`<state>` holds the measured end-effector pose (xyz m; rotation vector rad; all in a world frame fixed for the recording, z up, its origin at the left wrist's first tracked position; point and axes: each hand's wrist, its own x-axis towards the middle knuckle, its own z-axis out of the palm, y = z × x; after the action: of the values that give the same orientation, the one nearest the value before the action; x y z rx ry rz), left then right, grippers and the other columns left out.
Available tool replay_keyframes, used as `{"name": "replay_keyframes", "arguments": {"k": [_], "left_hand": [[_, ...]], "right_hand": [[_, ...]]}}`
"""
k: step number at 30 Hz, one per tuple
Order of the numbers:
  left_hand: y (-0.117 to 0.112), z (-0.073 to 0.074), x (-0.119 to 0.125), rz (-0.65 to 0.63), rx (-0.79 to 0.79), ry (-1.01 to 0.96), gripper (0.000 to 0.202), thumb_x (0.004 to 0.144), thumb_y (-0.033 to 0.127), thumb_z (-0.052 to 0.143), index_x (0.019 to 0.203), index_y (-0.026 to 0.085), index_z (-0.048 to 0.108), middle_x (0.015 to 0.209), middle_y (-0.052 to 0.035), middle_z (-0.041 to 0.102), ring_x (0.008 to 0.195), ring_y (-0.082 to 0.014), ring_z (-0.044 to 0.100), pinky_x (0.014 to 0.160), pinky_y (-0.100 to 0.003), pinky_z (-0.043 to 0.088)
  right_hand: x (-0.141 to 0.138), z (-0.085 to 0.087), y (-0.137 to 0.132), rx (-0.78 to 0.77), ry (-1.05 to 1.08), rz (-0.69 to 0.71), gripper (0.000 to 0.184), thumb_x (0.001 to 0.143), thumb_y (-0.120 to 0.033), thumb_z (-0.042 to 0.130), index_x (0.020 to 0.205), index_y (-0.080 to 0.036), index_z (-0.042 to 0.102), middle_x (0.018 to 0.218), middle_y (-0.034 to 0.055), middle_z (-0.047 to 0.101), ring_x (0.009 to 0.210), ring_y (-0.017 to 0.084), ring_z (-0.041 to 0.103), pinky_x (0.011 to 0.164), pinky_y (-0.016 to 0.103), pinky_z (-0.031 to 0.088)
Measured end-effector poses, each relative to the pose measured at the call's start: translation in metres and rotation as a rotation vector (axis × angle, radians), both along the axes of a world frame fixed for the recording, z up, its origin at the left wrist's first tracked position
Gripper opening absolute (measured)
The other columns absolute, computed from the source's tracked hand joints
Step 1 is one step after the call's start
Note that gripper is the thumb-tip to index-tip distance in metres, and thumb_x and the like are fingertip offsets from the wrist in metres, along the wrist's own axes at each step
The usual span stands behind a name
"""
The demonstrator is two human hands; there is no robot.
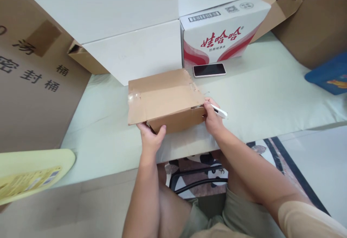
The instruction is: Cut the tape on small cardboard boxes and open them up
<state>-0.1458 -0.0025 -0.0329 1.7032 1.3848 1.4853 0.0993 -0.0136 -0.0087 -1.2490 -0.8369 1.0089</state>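
A small brown cardboard box (165, 97), taped along its top, sits on the pale green table (271, 97) in front of me. My left hand (151, 135) grips the box's near bottom edge, fingers curled under it and thumb up against the front face. My right hand (211, 117) is closed around a white pen-like tool (220, 112), whose tip touches the box's right near corner at the tape seam.
A phone (209, 69) lies face up just behind the box. White boxes (141, 50) and a red-printed white carton (225, 32) stand at the back. Large brown cartons (29, 79) flank the left and right. A blue item (329, 73) sits far right, a yellow item (29, 176) near left.
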Motion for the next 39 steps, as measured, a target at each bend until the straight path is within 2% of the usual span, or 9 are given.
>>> {"name": "replay_keyframes", "arguments": {"k": [5, 12, 16, 20, 23, 27, 31, 35, 39], "left_hand": [[0.000, -0.003, 0.002, 0.153, -0.031, 0.065, 0.110, 0.056, 0.060, 0.095, 0.136, 0.024, 0.030, 0.143, -0.0179, 0.046, 0.146, -0.0346, 0.049, 0.125, -0.054, 0.040], [-0.005, 0.006, 0.004, 0.155, 0.177, 0.104, 0.124, 0.061, 0.080, 0.084, 0.153, 0.019, 0.029, 0.140, -0.0220, 0.058, 0.145, -0.0388, 0.056, 0.119, -0.056, 0.048], [-0.008, 0.006, -0.002, 0.101, 0.023, 0.200, 0.102, 0.066, 0.073, 0.086, 0.142, 0.016, 0.050, 0.129, -0.0204, 0.069, 0.136, -0.0374, 0.064, 0.118, -0.055, 0.049], [-0.009, 0.010, -0.003, -0.053, -0.226, 0.216, 0.071, 0.071, 0.064, 0.086, 0.121, 0.018, 0.067, 0.113, -0.0175, 0.077, 0.114, -0.0370, 0.075, 0.104, -0.055, 0.059], [-0.008, 0.012, 0.000, -0.087, -0.299, 0.184, 0.067, 0.067, 0.063, 0.089, 0.116, 0.021, 0.071, 0.113, -0.0173, 0.078, 0.117, -0.0402, 0.074, 0.104, -0.059, 0.058], [-0.007, 0.007, -0.001, -0.066, -0.302, -0.080, 0.073, 0.054, 0.071, 0.092, 0.104, 0.021, 0.075, 0.105, -0.0157, 0.079, 0.124, -0.0409, 0.070, 0.113, -0.057, 0.052], [-0.009, 0.003, -0.006, -0.021, -0.285, -0.400, 0.082, 0.076, 0.096, 0.045, 0.083, 0.021, 0.075, 0.085, -0.0147, 0.077, 0.108, -0.0392, 0.075, 0.092, -0.052, 0.060], [-0.004, 0.012, -0.010, 0.088, -0.274, -0.615, 0.060, 0.077, 0.077, 0.051, 0.059, 0.021, 0.061, 0.058, -0.0045, 0.061, 0.062, -0.0231, 0.065, 0.062, -0.035, 0.053], [0.005, 0.023, -0.014, 0.158, -0.298, -0.512, 0.025, 0.073, 0.044, 0.065, 0.068, 0.020, 0.060, 0.064, 0.0019, 0.059, 0.059, -0.0134, 0.054, 0.060, -0.025, 0.045]], "right_hand": [[0.001, 0.005, 0.000, 0.007, -0.054, -0.041, 0.040, 0.087, -0.063, 0.063, 0.079, -0.024, 0.055, 0.071, -0.0029, 0.052, 0.066, 0.014, 0.046, 0.061, 0.028, 0.037], [0.001, 0.008, 0.003, -0.038, -0.015, -0.178, 0.040, 0.084, -0.061, 0.065, 0.075, -0.025, 0.051, 0.063, -0.0053, 0.042, 0.060, 0.013, 0.040, 0.055, 0.027, 0.033], [0.002, 0.003, 0.006, -0.062, 0.025, -0.175, 0.040, 0.083, -0.062, 0.066, 0.077, -0.025, 0.053, 0.063, -0.0055, 0.046, 0.058, 0.013, 0.043, 0.055, 0.027, 0.033], [0.006, 0.003, 0.007, -0.068, 0.030, -0.189, 0.037, 0.081, -0.059, 0.069, 0.077, -0.025, 0.055, 0.066, -0.0045, 0.055, 0.064, 0.014, 0.050, 0.061, 0.027, 0.038], [0.008, 0.005, 0.009, -0.091, 0.029, -0.204, 0.039, 0.080, -0.060, 0.069, 0.077, -0.025, 0.053, 0.068, -0.0041, 0.060, 0.066, 0.015, 0.053, 0.063, 0.028, 0.039], [0.009, 0.007, 0.012, -0.133, 0.019, -0.201, 0.040, 0.078, -0.061, 0.071, 0.075, -0.025, 0.055, 0.066, -0.0044, 0.059, 0.063, 0.015, 0.050, 0.060, 0.029, 0.037], [0.012, 0.007, 0.014, -0.164, 0.023, -0.202, 0.033, 0.075, -0.053, 0.075, 0.073, -0.023, 0.062, 0.062, -0.0048, 0.058, 0.061, 0.014, 0.048, 0.058, 0.028, 0.032], [0.011, 0.010, 0.012, -0.161, 0.067, -0.220, 0.021, 0.077, -0.041, 0.068, 0.068, -0.024, 0.061, 0.058, -0.0050, 0.057, 0.060, 0.014, 0.051, 0.058, 0.027, 0.034], [0.009, 0.014, 0.009, -0.111, 0.106, -0.242, 0.017, 0.074, -0.036, 0.062, 0.062, -0.025, 0.057, 0.050, -0.0056, 0.052, 0.054, 0.014, 0.051, 0.057, 0.028, 0.040]]}}
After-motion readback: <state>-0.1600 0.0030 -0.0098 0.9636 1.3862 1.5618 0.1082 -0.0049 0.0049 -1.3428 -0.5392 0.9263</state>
